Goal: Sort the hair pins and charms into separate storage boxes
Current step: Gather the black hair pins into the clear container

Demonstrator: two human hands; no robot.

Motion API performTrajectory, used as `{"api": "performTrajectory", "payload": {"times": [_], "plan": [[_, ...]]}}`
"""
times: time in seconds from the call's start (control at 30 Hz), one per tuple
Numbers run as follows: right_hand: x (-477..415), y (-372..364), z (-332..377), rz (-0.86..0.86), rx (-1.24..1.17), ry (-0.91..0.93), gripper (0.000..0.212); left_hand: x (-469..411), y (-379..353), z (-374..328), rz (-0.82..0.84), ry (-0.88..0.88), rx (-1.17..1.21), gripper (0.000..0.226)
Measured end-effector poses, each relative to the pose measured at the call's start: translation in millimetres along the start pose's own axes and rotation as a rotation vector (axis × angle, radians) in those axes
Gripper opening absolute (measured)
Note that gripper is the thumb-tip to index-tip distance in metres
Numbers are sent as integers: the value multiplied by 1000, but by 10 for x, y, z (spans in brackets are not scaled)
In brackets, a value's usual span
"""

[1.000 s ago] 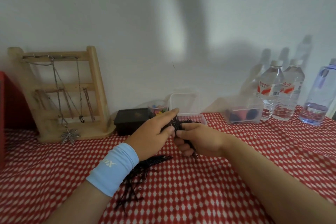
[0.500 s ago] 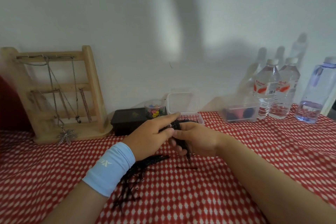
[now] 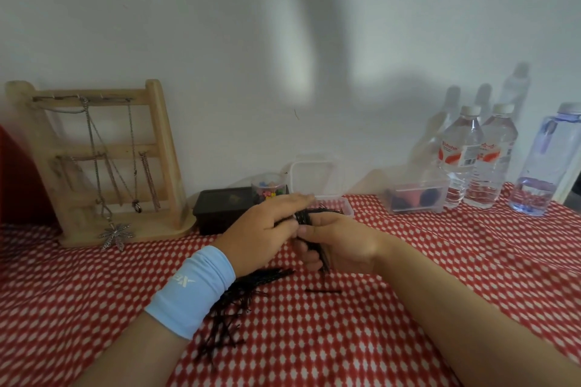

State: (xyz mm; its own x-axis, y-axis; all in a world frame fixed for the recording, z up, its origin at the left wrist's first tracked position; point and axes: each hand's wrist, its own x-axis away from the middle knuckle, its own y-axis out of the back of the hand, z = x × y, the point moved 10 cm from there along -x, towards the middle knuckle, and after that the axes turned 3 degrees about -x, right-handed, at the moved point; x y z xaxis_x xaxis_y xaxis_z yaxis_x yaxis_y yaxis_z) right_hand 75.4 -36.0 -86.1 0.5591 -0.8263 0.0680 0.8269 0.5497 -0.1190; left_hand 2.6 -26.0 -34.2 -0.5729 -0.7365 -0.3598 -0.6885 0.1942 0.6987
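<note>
My right hand [image 3: 341,240] grips a bundle of black hair pins [image 3: 306,217] upright above the red checked cloth. My left hand [image 3: 262,231], with a light blue wristband, pinches the top of the same bundle with its forefinger stretched out. A heap of loose black hair pins [image 3: 232,308] lies on the cloth under my left wrist, and one single pin [image 3: 323,291] lies apart below my right hand. Behind the hands stands a clear open box [image 3: 345,207] with its lid up. A small clear cup of coloured charms [image 3: 268,190] sits beside it.
A black box [image 3: 220,207] stands left of the charm cup. A wooden jewellery stand [image 3: 94,163] with hanging chains is at the back left. A clear box with dark and pink items [image 3: 418,196] and three water bottles [image 3: 478,157] stand at the back right.
Both hands stay together on the bundle. One pin now lies on the cloth below my right hand; it was not there a second ago. The view has shifted slightly.
</note>
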Motion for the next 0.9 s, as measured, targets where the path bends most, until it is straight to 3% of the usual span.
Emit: {"api": "performTrajectory", "payload": {"times": [0.17,0.27,0.37,0.43,0.57,0.63,0.77,0.9], "plan": [[-19,282,276,-214,-316,223,22,7,39,227,-247,352,835,35],[1,481,416,-349,-409,400,26,97,-308,251,-90,624,1129,34],[27,572,483,-446,-354,505,28,154,-518,125,42,695,1374,39],[50,571,522,-477,-293,541,27,156,-524,105,38,701,1438,41],[74,553,590,-499,-273,572,27,225,-594,214,67,771,1341,50],[64,534,588,-497,-265,568,27,220,-638,169,64,755,1457,55],[72,495,512,-509,-160,509,24,131,-551,86,2,657,1626,44],[60,448,443,-495,-97,443,24,121,-513,107,-3,660,1715,58]]}}
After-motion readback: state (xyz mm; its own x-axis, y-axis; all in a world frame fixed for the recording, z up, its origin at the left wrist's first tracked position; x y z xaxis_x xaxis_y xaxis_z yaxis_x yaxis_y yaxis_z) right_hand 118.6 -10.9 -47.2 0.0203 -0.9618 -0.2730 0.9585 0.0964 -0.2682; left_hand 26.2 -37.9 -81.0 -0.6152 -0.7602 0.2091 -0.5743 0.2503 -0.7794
